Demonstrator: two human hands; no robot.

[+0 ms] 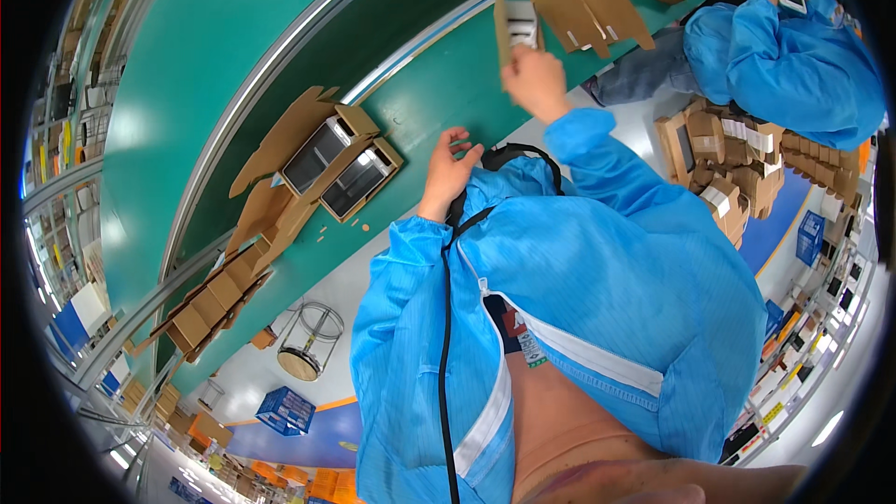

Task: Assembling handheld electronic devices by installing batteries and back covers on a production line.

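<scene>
My right hand (535, 84) reaches out over the green workbench (425, 84), its fingers closed at the near end of a brown cardboard box (503, 23) whose flap stands up. Beside that flap shows a white and grey piece (523, 24), partly hidden by my hand. Closer to my body, my left hand (446, 171) hovers at the bench's near edge. Its fingers are curved and apart, with nothing in them. To its left two open cardboard boxes (385, 142) sit side by side, each holding a dark, flat-faced device (353, 182).
More cardboard boxes (219, 303) line the bench at left, and open ones (583, 0) stand at far right. A co-worker in a blue smock (784, 65) holds a device at upper right. A stool (301, 362) and a blue crate (286, 411) stand on the floor; cartons (723, 154) pile up at right.
</scene>
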